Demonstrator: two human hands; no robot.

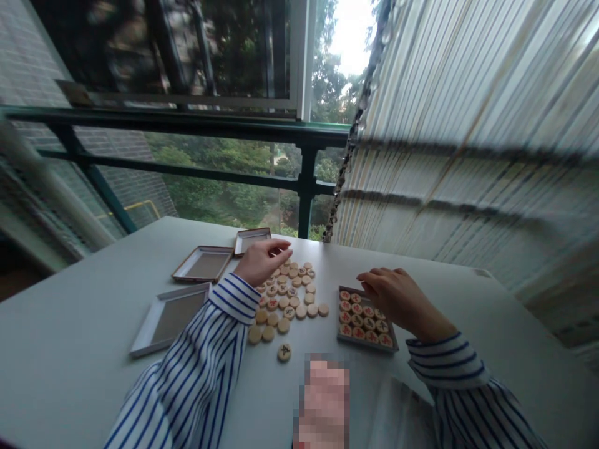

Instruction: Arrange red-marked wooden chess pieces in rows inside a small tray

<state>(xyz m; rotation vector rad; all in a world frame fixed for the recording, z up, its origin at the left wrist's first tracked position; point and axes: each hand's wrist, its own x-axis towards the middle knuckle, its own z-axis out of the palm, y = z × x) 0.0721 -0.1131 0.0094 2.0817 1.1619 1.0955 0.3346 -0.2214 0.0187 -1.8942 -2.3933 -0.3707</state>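
My left hand [264,259] hovers over the far side of loose round Chinese chess pieces [283,303], a gap showing between its thumb and fingers. Nothing is visible in it. Some pieces show red or black characters, others are blank side up. My right hand [397,298] is above the far right part of a shallow grey box [367,343], its fingers curled downward. Whatever its fingertips may hold is hidden. Rows of chess pieces with red and black characters lie in that box. One black-marked piece [284,352] lies apart, nearer to me.
Three shallow trays or lids stand on the left: a large one [140,349], a brown-rimmed one [180,274] and a small one [239,244]. Clear plastic [397,415] and a blurred pink object [326,399] lie in front on the white table [84,305].
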